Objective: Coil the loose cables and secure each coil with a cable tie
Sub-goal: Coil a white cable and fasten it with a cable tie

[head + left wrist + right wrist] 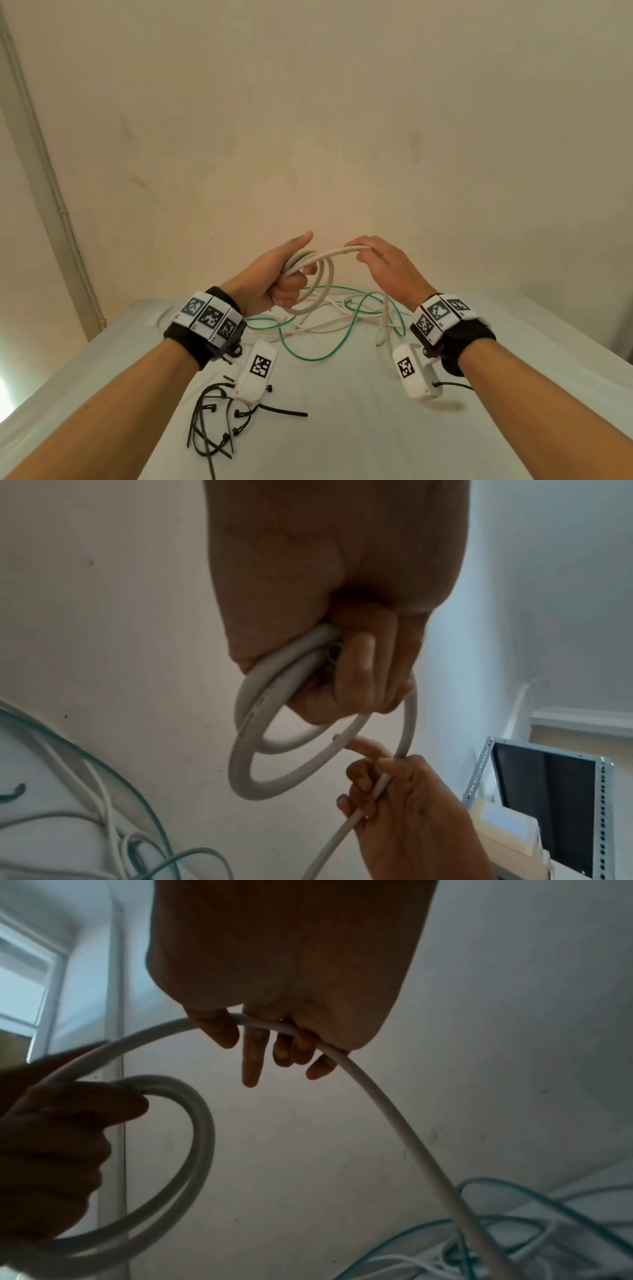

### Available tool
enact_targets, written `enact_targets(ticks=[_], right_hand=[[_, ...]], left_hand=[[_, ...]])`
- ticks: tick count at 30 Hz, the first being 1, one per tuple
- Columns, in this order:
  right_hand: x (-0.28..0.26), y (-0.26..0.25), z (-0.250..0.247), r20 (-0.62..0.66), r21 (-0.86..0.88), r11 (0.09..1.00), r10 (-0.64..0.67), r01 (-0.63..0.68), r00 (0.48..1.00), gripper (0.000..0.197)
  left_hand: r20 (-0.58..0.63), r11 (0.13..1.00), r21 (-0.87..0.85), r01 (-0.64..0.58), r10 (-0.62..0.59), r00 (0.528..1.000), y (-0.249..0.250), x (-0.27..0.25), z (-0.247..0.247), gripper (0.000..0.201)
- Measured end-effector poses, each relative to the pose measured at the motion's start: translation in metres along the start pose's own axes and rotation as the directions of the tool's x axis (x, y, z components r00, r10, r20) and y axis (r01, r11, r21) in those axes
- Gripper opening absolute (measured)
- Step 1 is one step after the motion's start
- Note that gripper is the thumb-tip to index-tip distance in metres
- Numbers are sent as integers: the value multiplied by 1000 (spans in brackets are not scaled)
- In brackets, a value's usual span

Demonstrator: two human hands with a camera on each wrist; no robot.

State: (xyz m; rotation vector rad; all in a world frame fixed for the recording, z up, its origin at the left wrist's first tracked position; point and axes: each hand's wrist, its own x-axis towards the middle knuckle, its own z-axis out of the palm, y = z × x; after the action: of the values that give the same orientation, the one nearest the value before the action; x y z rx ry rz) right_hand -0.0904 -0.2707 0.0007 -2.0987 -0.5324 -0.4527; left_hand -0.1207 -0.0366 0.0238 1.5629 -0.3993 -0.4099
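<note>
The white table [342, 428] carries the loose stock: a tangle of white cables with one green cable [305, 356] looped through it at the far side, and a scatter of black cable ties [219, 421] at the near left, within reach for the securing step. No tie has been fitted yet.

Above the tangle, the white cable [329, 255] under work is held clear of the table. The left hand [274, 277] is clenched around the gathered top of the coil [313, 291], fingers curled through the loops and thumb raised, so that the finished turns hang free and keep their shape. About two turns are formed.

The right hand [387, 267] is closed loosely over the running length, fingers hooked across it, apparently to guide the next turn toward the left. From there the cable drops to the tangle.

Assessment: coiling of the first cable is in progress, early stage. Risk: the trailing length may snag the green cable.
</note>
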Motion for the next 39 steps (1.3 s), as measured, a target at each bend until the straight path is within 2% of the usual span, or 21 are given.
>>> enact_targets(ticks=[3, 6, 8, 11, 14, 18, 21, 24, 26, 30, 32, 35, 38, 39], right_hand=[[-1, -5, 8, -14, 161, 985, 70, -67, 997, 36], [-3, -12, 19, 7, 328, 938, 114, -110, 993, 36], [-4, -18, 24, 32, 463, 868, 186, -179, 982, 35], [-3, -23, 29, 148, 529, 797, 251, -291, 957, 56], [-4, -28, 35, 207, 613, 713, 273, -342, 940, 44], [-1, -29, 43, 222, 730, 581, 295, -359, 929, 39], [-2, -32, 41, 212, 785, 508, 318, -355, 924, 34], [-4, -34, 35, 231, 805, 462, 334, -372, 914, 33], [-5, -34, 34, 229, 805, 459, 345, -376, 910, 32], [-5, -39, 33, 202, 793, 476, 383, -380, 901, 36], [-6, -43, 32, 205, 788, 474, 399, -393, 894, 38], [-5, -46, 29, 223, 796, 439, 426, -416, 877, 43], [1, -47, 25, 227, 839, 334, 503, -429, 834, 43], [2, -47, 24, 210, 855, 310, 524, -414, 825, 38]], left_hand=[[-29, 998, -27, -50, 49, 998, 3, 2, 5, 46], [-1, 980, -191, -58, 59, 998, 4, 7, 7, 47], [2, 954, -296, -55, 59, 998, 4, 10, 7, 49], [-64, 913, -393, -112, 95, 993, 1, 11, 7, 51], [-165, 878, -439, -191, 130, 978, -4, 14, 10, 49], [-218, 851, -477, -222, 130, 967, -15, 18, 14, 52], [-240, 873, -419, -250, 159, 958, -23, 20, 18, 54], [-151, 909, -330, -253, 213, 965, -33, 21, 16, 51], [-122, 940, -223, -256, 234, 965, -38, 19, 14, 47], [-153, 977, 16, -211, 211, 966, -39, 13, 18, 47], [-147, 984, 50, -173, 179, 973, -34, 11, 17, 44], [-63, 979, -140, -151, 143, 988, -28, 8, 7, 39], [13, 915, -378, -139, 155, 988, -29, 4, 0, 23], [40, 896, -425, -130, 162, 986, -31, 2, 0, 27]])
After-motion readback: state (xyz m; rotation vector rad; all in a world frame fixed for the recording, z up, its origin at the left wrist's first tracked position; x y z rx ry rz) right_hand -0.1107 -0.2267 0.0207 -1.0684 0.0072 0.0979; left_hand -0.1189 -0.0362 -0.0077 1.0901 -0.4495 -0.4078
